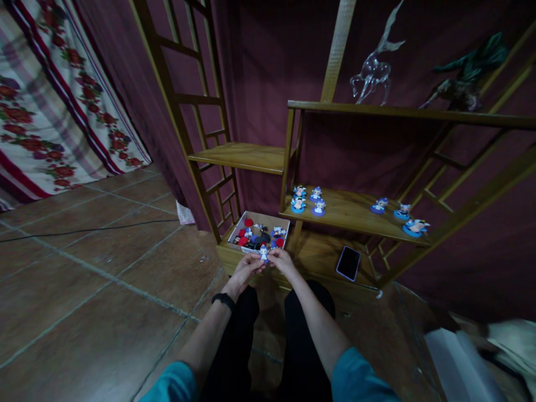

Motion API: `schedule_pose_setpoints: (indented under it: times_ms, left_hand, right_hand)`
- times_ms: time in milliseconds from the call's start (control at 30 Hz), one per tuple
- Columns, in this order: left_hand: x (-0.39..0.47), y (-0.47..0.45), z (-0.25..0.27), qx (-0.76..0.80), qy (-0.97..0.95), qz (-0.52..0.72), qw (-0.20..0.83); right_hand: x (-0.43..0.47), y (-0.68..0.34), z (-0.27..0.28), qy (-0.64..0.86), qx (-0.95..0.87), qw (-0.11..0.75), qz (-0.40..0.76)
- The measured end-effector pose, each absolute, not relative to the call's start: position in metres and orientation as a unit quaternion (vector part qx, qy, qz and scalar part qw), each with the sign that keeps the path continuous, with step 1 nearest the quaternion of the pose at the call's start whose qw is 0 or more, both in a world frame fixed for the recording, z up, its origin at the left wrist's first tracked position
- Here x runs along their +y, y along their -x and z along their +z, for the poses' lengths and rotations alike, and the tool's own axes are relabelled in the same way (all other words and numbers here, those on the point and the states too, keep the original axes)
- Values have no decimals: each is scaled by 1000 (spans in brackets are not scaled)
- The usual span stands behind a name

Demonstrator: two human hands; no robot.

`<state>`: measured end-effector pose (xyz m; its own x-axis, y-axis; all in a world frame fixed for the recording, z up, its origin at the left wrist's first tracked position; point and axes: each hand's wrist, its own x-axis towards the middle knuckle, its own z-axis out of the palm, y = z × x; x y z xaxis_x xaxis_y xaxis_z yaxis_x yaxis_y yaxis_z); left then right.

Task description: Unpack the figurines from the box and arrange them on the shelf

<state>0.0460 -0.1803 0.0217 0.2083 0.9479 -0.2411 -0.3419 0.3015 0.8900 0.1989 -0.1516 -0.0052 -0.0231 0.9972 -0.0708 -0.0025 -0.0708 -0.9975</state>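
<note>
A small white and purple figurine [263,253] is held up between my two hands, just in front of the box. My left hand [248,267] pinches it from the left, and my right hand [281,260] pinches it from the right. Behind it, a shallow cardboard box [240,223] holds several loose figurines and round red and black bases. On the wooden shelf [347,211] to the right, several finished-looking figurines stand on blue and purple bases, among them a purple-based figurine [319,208] and a blue-based figurine [415,227].
A phone [348,263] lies on the lowest board at right. A clear glass deer [374,72] and a dark green sculpture [469,75] stand on the top shelf. Another wooden shelf [240,155] juts out above the box. A thin black cable [92,229] crosses the tiled floor.
</note>
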Motion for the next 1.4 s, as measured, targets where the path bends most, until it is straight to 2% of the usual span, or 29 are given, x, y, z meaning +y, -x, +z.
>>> schedule_pose_setpoints:
  times_ms: [1400]
  left_hand:
    - [-176,-46,16,405,-395,441,697]
  right_hand:
    - [-152,-201,-4,514,-500,462,522]
